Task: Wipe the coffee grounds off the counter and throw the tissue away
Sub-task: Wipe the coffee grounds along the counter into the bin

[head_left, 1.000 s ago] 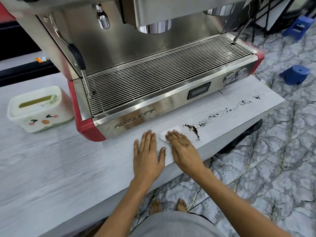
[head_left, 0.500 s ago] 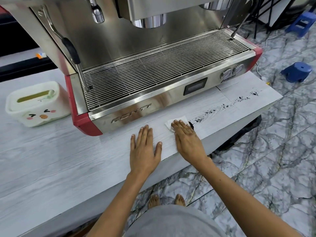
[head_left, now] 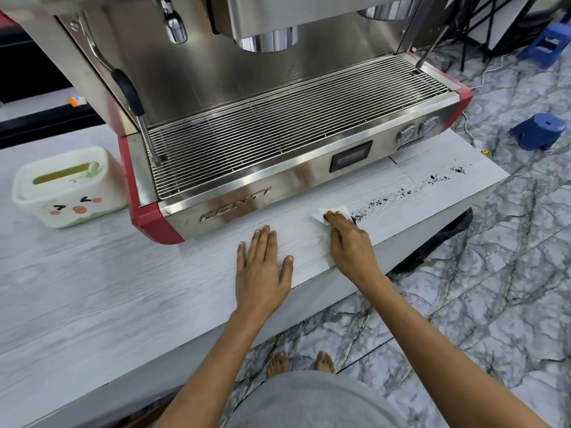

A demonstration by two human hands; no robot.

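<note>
Two hands on tabletop point(head_left: 123, 298): my left point(head_left: 262, 270), fingers spread flat; my right point(head_left: 350, 242), fingers pressing tissue point(head_left: 332, 210); grounds point(head_left: 411, 188) at two o'clock.

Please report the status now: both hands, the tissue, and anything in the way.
Left hand flat on counter, empty. Right hand pressing tissue at trail's near end. Coffee grounds remain rightward. Path clear.

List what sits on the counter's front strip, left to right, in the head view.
Tissue box → left hand flat on the counter → right hand pressing the tissue → coffee grounds trailing to the right end.
</note>
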